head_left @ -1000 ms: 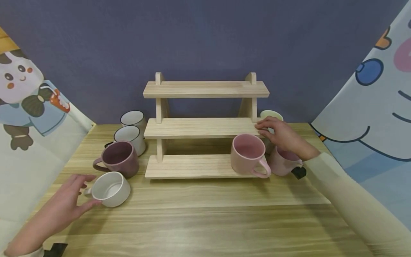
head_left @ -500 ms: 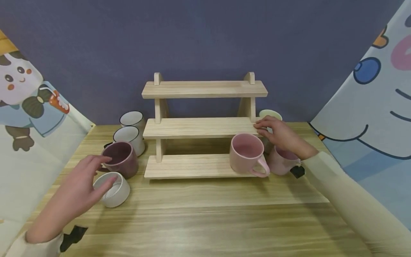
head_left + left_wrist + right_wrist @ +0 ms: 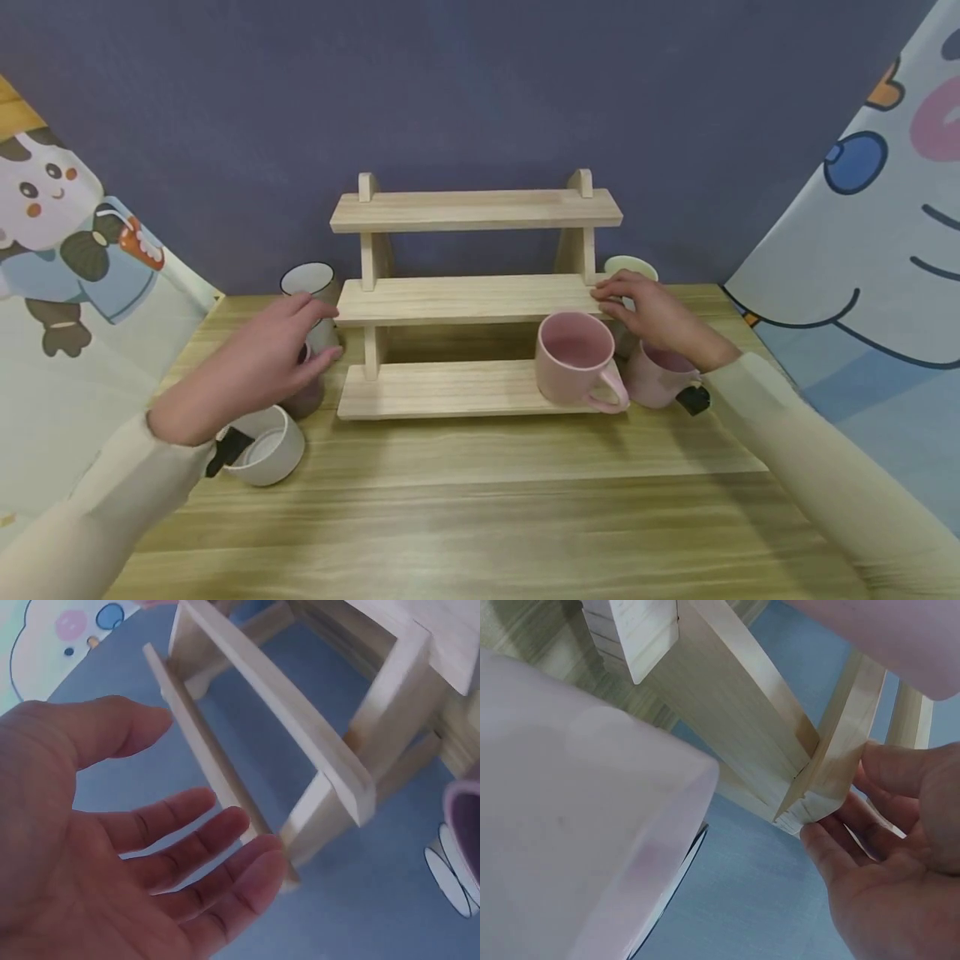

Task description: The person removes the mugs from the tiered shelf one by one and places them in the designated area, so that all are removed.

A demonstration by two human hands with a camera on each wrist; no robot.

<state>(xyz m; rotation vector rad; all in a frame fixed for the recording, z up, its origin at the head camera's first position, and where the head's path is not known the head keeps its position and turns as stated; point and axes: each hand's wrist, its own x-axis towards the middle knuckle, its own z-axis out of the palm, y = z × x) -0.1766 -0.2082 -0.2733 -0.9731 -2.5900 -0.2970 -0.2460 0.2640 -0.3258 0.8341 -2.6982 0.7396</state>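
Observation:
A three-tier wooden display stand (image 3: pixel 465 297) stands in the middle of the table, with a pink mug (image 3: pixel 576 362) at the right of its lowest tier, handle toward the front right. At the right end of the middle tier, my right hand (image 3: pixel 648 312) grips the board; the right wrist view shows thumb and fingers around that board end (image 3: pixel 832 776). My left hand (image 3: pixel 262 362) hovers over the left-hand mugs, its fingertips close to the left end of the middle tier. In the left wrist view, the left palm (image 3: pixel 120 877) is bare and its fingers are spread, holding nothing.
Beneath the left arm are a white cup (image 3: pixel 277 454) and a mostly hidden purple mug (image 3: pixel 306 400). White dark-rimmed mugs (image 3: pixel 309 277) stand behind them. Right of the stand are another pink mug (image 3: pixel 660 375) and a pale mug (image 3: pixel 632 265). A blue-grey backdrop (image 3: pixel 480 92) rises behind.
My left hand has moved from beside the white cup forward and right, over the purple mug, to the stand's left side. The right hand stays on the middle tier's right end.

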